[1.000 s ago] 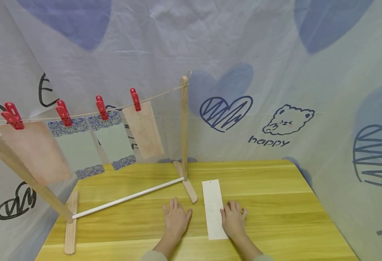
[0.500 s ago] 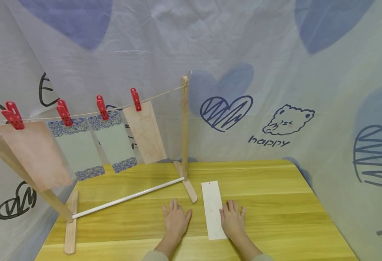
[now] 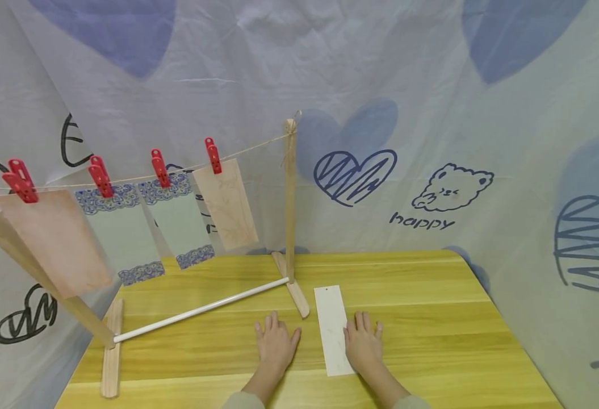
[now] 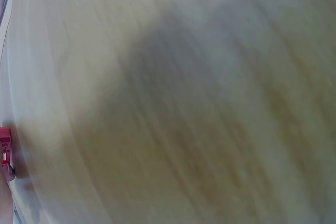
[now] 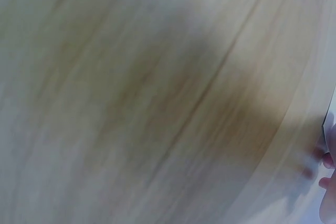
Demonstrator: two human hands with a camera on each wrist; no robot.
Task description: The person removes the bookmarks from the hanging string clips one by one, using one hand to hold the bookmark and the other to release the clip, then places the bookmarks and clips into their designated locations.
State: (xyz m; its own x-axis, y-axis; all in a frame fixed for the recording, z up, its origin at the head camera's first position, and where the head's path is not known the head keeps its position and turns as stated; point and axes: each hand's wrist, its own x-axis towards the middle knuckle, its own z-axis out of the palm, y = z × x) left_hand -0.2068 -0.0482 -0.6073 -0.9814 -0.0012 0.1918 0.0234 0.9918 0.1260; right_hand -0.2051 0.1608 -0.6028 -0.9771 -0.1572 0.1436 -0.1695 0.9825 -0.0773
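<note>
A long white paper card [image 3: 332, 329], with a small hole near its far end, lies on the table between the two hands. My right hand [image 3: 363, 343] grips its right long edge, thumb side at the card and fingertips bent toward the wood. To the left of the card, my left hand [image 3: 276, 345] rests back up with its fingers spread apart. A red clothespin [image 4: 5, 144] shows right at that hand's fingers at the left margin of the left wrist view; in the head view the hand hides it. At the right margin of the right wrist view, fingertips [image 5: 328, 161] sit by a card edge.
A wooden stand with a post [image 3: 289, 204] and a white rod [image 3: 202, 309] fills the left side. From its string, red clothespins [image 3: 213, 155] hold several cards, including a pinkish one [image 3: 56, 244] and a narrow beige one [image 3: 226, 207]. A printed cloth [image 3: 483, 113] hangs behind the table.
The far end of the white card has swung slightly left and nearer, with the right hand shifting slightly left. The left hand stays in place. The hanging cards sway a little.
</note>
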